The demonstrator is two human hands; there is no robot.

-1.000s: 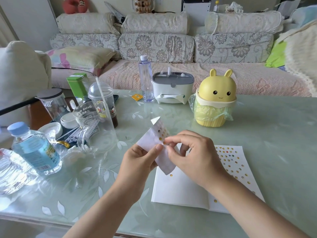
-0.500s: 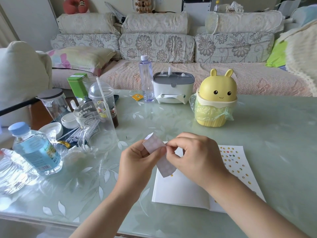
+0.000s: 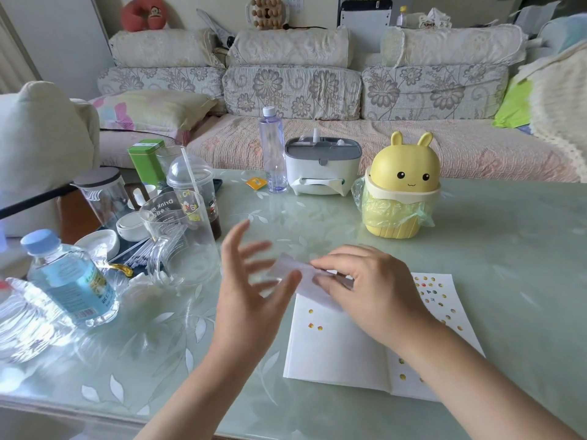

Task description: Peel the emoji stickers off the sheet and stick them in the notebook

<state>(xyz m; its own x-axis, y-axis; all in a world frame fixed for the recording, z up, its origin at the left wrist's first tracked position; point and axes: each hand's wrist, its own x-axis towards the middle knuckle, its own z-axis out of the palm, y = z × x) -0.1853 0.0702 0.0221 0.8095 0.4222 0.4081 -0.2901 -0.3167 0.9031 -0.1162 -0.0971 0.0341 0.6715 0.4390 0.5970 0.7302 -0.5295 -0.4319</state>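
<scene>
Over notebook (image 3: pixel 333 344), right hand (image 3: pixel 371 290) fingers pinch sticker sheet (image 3: pixel 298 265), long axis left-right; left hand (image 3: pixel 251 300) fingers spread wide.

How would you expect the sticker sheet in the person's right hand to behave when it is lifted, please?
Probably floppy: the sticker sheet looks bent where the right hand pinches it. Likely very light, since a mere pinch holds it up. It may crease easily, as it looks like thin paper.
</scene>
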